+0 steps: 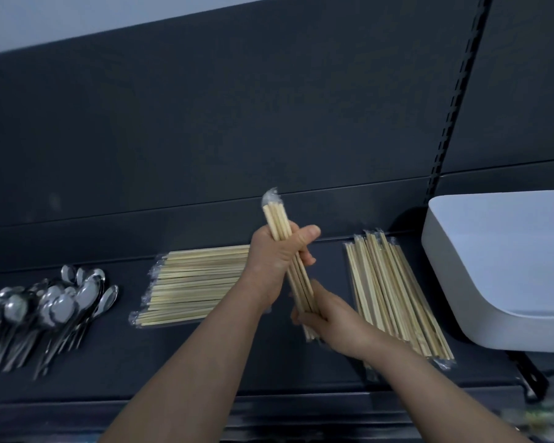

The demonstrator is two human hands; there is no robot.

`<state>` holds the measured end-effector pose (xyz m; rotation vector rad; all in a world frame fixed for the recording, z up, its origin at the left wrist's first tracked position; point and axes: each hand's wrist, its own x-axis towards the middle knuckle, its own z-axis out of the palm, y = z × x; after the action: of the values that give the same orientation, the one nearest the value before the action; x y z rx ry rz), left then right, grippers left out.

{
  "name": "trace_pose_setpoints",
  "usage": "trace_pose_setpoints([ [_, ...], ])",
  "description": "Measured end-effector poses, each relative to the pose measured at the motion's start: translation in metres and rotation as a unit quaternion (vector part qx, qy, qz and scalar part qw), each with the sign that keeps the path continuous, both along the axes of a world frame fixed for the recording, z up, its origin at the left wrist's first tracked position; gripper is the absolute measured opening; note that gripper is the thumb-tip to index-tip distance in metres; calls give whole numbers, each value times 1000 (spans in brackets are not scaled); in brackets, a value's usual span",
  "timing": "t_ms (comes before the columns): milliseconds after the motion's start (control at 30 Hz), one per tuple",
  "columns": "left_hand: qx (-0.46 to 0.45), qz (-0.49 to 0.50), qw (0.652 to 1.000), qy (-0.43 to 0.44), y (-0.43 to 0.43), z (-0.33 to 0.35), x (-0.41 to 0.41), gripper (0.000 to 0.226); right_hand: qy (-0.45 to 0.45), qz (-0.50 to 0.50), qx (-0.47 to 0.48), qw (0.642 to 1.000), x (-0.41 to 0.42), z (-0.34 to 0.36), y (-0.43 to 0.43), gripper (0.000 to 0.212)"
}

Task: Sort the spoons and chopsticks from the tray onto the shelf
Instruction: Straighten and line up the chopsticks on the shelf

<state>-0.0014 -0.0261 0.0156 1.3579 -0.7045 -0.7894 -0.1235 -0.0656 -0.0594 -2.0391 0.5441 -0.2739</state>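
A bundle of plastic-wrapped bamboo chopsticks (277,223) stands nearly upright above the dark shelf (205,356). My left hand (274,259) grips its upper half, thumb across the front. My right hand (328,318) grips its lower end. A neat pile of wrapped chopsticks (194,284) lies crosswise on the shelf just left of my hands. A looser pile of wrapped chopsticks (394,292) lies lengthwise to the right. A heap of metal spoons (45,311) rests at the far left of the shelf.
A white tray (493,266) sits at the right, its corner overhanging the shelf's end. A slotted upright rail (454,100) runs up the dark back panel. The shelf's front edge lies below my forearms.
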Motion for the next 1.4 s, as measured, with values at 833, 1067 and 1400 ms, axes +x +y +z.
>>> trace_pose_setpoints([
  [833, 308, 125, 882, -335, 207, -96, 193, 81, 199, -31, -318, 926, 144, -20, 111, 61],
  [1067, 416, 16, 821, -392, 199, -115, 187, 86, 190, -133, -336, 913, 132, -27, 120, 44],
  [1400, 394, -62, 770, -498, 193, -121, 182, 63, 264, -148, -223, 927, 136, -39, 106, 60],
])
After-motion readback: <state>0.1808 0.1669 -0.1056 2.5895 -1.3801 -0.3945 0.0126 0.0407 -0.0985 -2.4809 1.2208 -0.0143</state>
